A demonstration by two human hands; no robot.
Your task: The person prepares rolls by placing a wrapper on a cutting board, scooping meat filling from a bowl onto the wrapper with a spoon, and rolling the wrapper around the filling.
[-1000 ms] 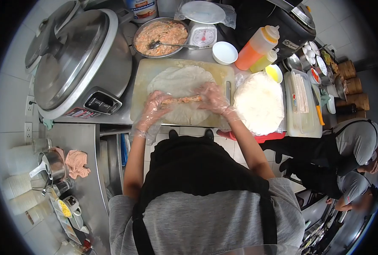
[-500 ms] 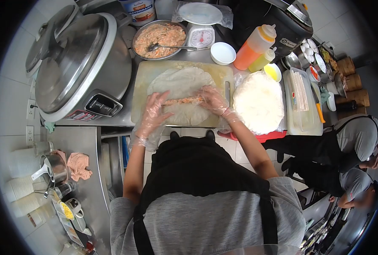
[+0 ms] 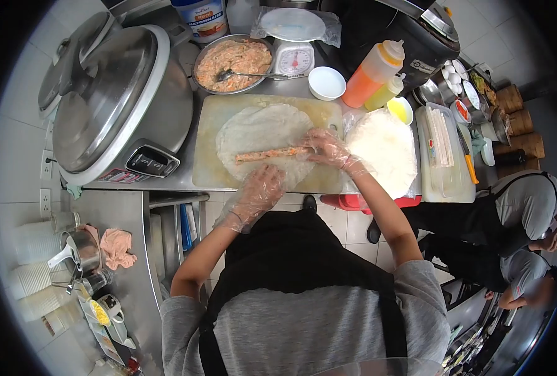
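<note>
A thin round wrapper (image 3: 263,122) lies flat on the cutting board (image 3: 208,135), with a narrow strip of orange-flecked filling (image 3: 259,155) across its lower half. Clear plastic gloves cover both my hands. My left hand (image 3: 263,190) rests low over the wrapper's near edge, just below the strip, its fingers stretched forward and not closed on anything. At the strip's right end, my right hand (image 3: 328,148) touches the filling with its fingertips, fingers loosely apart. A bowl of the same filling (image 3: 234,59), with a spoon (image 3: 247,75) in it, stands behind the board.
Right of the board sits a stack of pale round wrappers (image 3: 381,153). Squeeze bottles (image 3: 369,78), a white bowl (image 3: 327,83) and a kitchen scale (image 3: 294,59) stand behind. A large cooker (image 3: 122,100) fills the left. Two people (image 3: 522,219) are at the far right.
My left hand has moved from the strip's left end to the right and nearer my body. My right hand has shifted slightly right and down. The filling strip now looks longer and narrower.
</note>
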